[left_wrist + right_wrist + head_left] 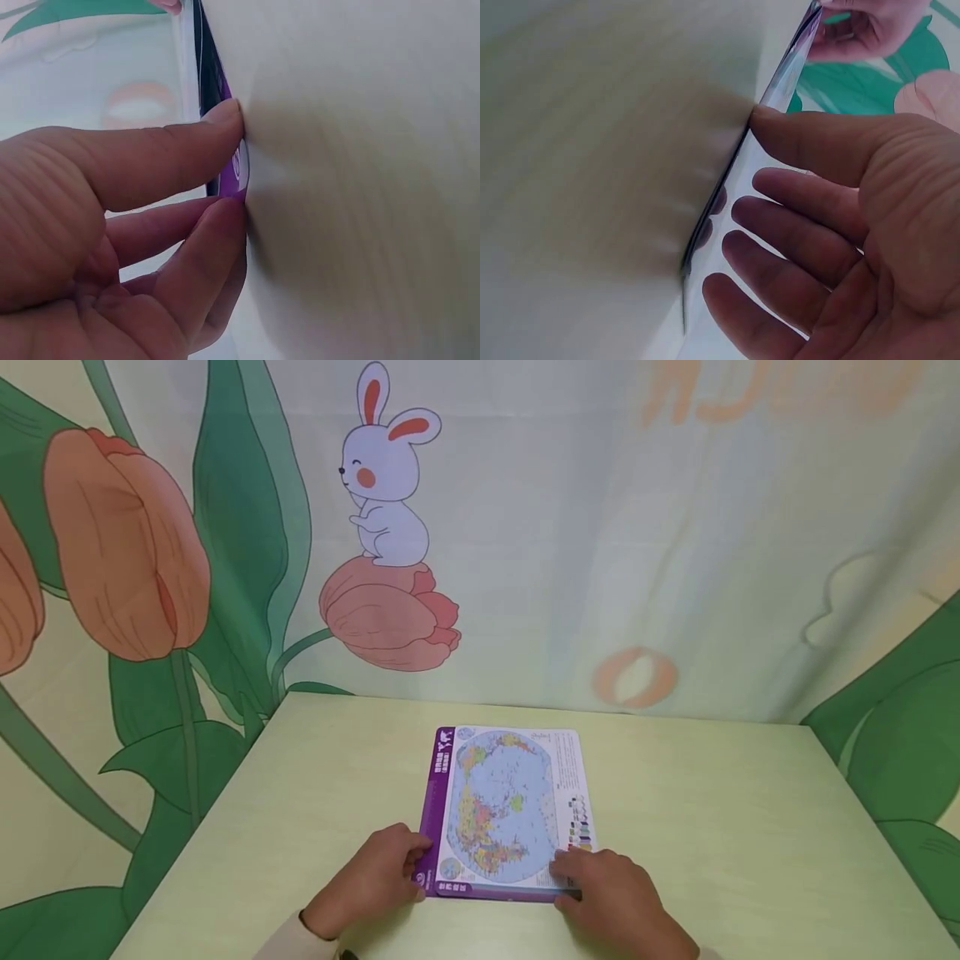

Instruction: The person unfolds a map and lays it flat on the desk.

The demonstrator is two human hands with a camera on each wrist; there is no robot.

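1 map board (510, 785) btwn worktop (712, 818) L/R edges, L hand (373, 875) pinching 1 corner, R hand (617, 895) loosely extended, touching board

You had a pale yellow-green table (750, 827) bearing a purple-edged world map (517, 777), roughly midway between its left and right edges, reaching near the far edge.

- Map sheet's (517, 777) near corner: hidden by the right hand (622, 902).
- Fine print (572, 764) past that hand: too small for me.
- Sleeve (296, 942) behind the left hand (375, 872): cut off.
- Orange lettering (716, 414) far beyond the right hand: blurred, cut off above.
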